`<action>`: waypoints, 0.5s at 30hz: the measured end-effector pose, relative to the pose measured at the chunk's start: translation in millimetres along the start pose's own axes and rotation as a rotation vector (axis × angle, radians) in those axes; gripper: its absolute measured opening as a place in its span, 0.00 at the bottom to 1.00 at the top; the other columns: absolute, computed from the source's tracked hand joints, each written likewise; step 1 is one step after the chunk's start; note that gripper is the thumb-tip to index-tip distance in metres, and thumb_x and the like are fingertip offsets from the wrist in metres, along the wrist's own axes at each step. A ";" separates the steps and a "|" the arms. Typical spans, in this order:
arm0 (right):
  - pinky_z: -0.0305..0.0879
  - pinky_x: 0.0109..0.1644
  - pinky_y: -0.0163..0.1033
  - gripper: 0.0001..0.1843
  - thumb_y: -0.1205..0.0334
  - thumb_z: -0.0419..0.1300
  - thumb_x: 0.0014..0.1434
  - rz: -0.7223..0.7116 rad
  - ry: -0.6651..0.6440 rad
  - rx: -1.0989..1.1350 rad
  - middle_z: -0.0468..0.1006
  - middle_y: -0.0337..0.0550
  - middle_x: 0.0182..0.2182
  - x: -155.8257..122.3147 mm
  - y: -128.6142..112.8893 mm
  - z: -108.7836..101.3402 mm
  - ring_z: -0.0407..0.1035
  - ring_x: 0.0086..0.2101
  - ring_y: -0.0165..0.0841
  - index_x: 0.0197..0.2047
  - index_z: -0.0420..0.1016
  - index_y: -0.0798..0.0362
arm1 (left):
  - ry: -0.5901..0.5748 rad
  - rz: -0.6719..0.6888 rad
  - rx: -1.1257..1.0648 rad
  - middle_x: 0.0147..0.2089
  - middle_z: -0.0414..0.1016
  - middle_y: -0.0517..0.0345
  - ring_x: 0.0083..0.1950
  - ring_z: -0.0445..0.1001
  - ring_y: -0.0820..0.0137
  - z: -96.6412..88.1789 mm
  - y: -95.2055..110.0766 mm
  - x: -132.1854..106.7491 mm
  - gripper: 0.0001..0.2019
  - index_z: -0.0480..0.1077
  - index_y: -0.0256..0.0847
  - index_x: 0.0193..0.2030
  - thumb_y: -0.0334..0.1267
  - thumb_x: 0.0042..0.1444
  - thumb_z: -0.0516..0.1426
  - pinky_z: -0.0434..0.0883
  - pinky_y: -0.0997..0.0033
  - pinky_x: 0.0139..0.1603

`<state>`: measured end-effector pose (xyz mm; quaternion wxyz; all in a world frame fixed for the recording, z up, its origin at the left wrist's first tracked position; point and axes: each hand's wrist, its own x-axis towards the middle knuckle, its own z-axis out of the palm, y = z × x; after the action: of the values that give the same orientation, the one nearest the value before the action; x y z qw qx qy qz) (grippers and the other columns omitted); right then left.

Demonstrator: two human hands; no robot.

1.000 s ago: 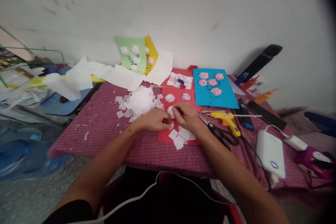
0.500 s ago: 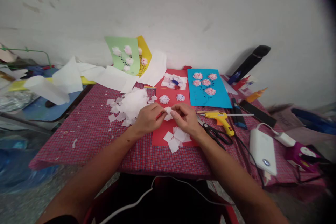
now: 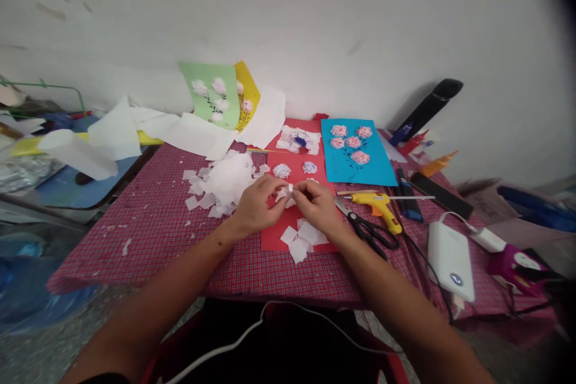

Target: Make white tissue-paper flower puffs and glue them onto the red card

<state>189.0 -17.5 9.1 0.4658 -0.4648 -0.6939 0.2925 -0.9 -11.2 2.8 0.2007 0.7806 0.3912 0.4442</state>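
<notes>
My left hand (image 3: pixel 255 204) and my right hand (image 3: pixel 317 204) meet over a red paper sheet (image 3: pixel 274 237), both pinched on one small white tissue piece (image 3: pixel 285 192) held between their fingertips. Just below my right hand lie a few loose white tissue squares (image 3: pixel 300 238). Two small finished tissue flowers (image 3: pixel 282 170) sit on the red sheet beyond my fingers. A heap of white tissue pieces (image 3: pixel 227 179) lies left of my left hand on the red checked tablecloth (image 3: pixel 157 222).
Black-handled scissors (image 3: pixel 369 229) and a yellow glue gun (image 3: pixel 378 206) lie right of my right hand. A blue card with pink flowers (image 3: pixel 355 153), a white power bank (image 3: pixel 450 258), green and yellow cards (image 3: pixel 216 93) against the wall, and white paper sheets (image 3: pixel 180 129) surround the work area.
Both hands have lifted slightly from the red sheet and drawn closer together, working the tissue piece between the fingertips. The view has shifted a little to the right.
</notes>
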 end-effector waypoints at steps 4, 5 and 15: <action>0.61 0.33 0.37 0.10 0.57 0.60 0.60 0.085 -0.012 0.179 0.72 0.37 0.25 0.1 -1.4 -1.2 0.64 0.26 0.30 0.29 0.70 0.51 | -0.030 -0.325 -0.497 0.46 0.78 0.50 0.38 0.77 0.69 2.9 4.9 2.6 0.21 0.71 0.42 0.56 0.39 0.56 0.64 0.74 0.68 0.42; 0.61 0.32 0.36 0.10 0.57 0.61 0.60 0.095 -0.017 0.205 0.72 0.36 0.25 -0.2 -2.1 -1.7 0.63 0.26 0.30 0.29 0.71 0.51 | -0.066 -0.374 -0.601 0.43 0.79 0.51 0.37 0.77 0.69 3.1 4.5 3.2 0.19 0.72 0.40 0.54 0.40 0.57 0.64 0.74 0.68 0.41; 0.65 0.38 0.39 0.13 0.52 0.65 0.60 0.084 -0.127 0.380 0.76 0.41 0.34 -3.6 -8.6 -5.8 0.69 0.33 0.33 0.43 0.76 0.52 | -0.058 -0.432 -0.682 0.28 0.76 0.59 0.28 0.73 0.74 0.4 5.9 4.8 0.10 0.74 0.37 0.33 0.42 0.58 0.65 0.70 0.72 0.34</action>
<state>191.6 -24.3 17.2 0.4878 -0.3776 -0.6343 0.4659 3.4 -11.1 9.0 0.5478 0.5813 0.3708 0.4739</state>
